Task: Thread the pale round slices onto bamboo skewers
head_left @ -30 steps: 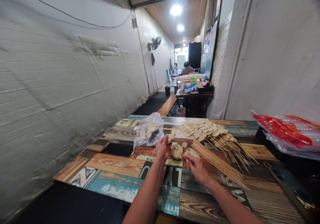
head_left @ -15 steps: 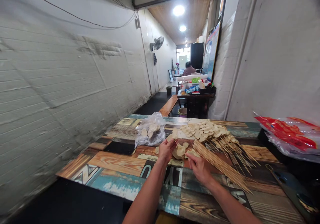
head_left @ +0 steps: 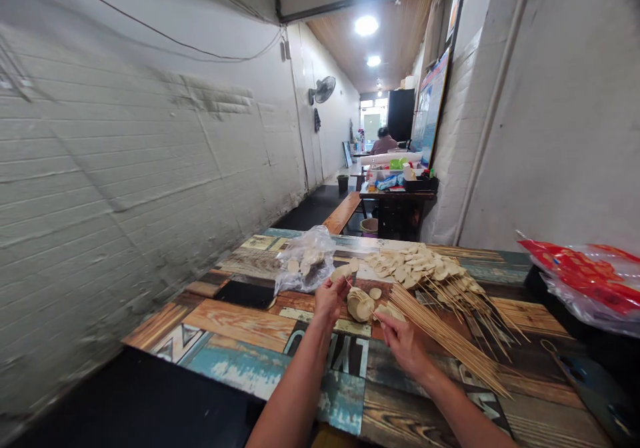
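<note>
My left hand (head_left: 327, 299) is closed, pinching a pale round slice (head_left: 341, 273) just above the table. My right hand (head_left: 404, 340) is closed on a thin bamboo skewer whose tip points toward that slice. Between the hands lies a small heap of pale slices (head_left: 360, 303). A bundle of bare bamboo skewers (head_left: 445, 336) fans out to the right of my right hand. Behind it lies a pile of loaded skewers (head_left: 425, 271) with slices threaded on them.
A clear plastic bag (head_left: 304, 263) with slices sits at the back left of the patchwork wooden table (head_left: 235, 325). A red and clear bag (head_left: 585, 276) rests at the right. White wall runs along the left. Far down the corridor a person sits behind a cluttered table (head_left: 397, 188).
The view has shifted slightly down and left. My left hand has lifted the slice a little, and my right hand with the skewer has stayed close beside the heap.
</note>
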Tool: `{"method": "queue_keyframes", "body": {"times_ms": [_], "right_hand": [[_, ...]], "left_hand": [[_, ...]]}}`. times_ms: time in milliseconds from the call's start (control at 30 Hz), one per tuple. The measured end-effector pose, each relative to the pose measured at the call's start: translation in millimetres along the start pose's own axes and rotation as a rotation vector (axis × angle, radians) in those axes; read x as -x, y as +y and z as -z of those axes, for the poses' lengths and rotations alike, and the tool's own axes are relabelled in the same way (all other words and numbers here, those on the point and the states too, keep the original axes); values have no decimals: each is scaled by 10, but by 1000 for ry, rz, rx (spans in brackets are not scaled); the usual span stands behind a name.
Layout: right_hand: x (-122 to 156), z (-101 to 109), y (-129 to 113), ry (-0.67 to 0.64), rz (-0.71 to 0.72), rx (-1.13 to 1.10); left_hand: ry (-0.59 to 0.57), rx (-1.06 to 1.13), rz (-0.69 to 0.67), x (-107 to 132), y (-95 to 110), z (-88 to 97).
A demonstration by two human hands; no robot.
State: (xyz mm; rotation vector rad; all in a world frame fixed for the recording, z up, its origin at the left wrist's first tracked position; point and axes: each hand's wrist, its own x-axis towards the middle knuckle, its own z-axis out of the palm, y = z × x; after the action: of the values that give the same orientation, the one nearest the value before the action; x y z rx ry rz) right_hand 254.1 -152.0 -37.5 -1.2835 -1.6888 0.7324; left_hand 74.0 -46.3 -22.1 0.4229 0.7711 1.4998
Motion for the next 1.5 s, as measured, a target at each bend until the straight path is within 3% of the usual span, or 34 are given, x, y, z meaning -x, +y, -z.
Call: {"method": "queue_keyframes", "body": {"times_ms": [467, 833, 1067, 1267, 1500], "right_hand": [[-10, -37, 23, 23, -3, -23], [-47, -83, 24, 72, -4, -26], [-51, -128, 64, 47, -23, -68], [-34, -166, 109, 38, -49, -102], [-41, -198, 130, 80, -28, -63]], "left_hand": [[10, -5, -10, 18, -80, -20], [-61, -17, -6, 85, -126, -60], [18, -9, 49, 73, -41, -58], [32, -70, 7, 45, -67, -16], [-54, -159, 2, 150, -176, -76]]}}
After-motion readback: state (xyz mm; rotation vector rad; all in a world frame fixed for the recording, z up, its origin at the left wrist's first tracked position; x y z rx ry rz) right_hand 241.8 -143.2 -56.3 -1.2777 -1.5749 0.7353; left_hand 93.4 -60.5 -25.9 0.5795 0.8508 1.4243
